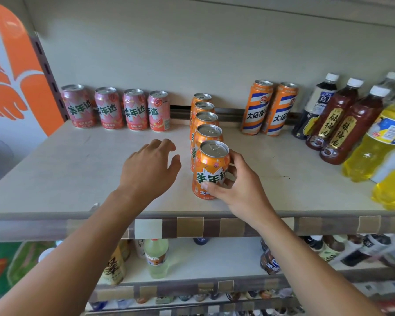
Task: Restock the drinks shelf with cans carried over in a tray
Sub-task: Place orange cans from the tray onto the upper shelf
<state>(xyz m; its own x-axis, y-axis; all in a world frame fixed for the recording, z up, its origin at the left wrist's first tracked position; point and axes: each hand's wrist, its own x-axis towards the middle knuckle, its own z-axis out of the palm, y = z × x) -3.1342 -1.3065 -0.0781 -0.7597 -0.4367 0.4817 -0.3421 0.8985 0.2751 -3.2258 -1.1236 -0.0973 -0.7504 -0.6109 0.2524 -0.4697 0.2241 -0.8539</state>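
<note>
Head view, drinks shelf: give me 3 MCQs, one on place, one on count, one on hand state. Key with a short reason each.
1. Where is the orange can that the right hand holds?
A. At the front of the orange row
B. Among the pink cans
C. On the lower shelf

2. How many pink cans stand along the back of the shelf?
A. Two
B. Four
C. Six

3. What is the left hand doing?
A. Gripping a pink can
B. Hovering with spread fingers, holding nothing
C. Pressing on a bottle

Key:
1 A: it stands nearest the shelf edge, with four more orange cans lined up behind it.
2 B: four pink cans show side by side at the back left.
3 B: its fingers are spread above bare shelf, touching no can.
</note>
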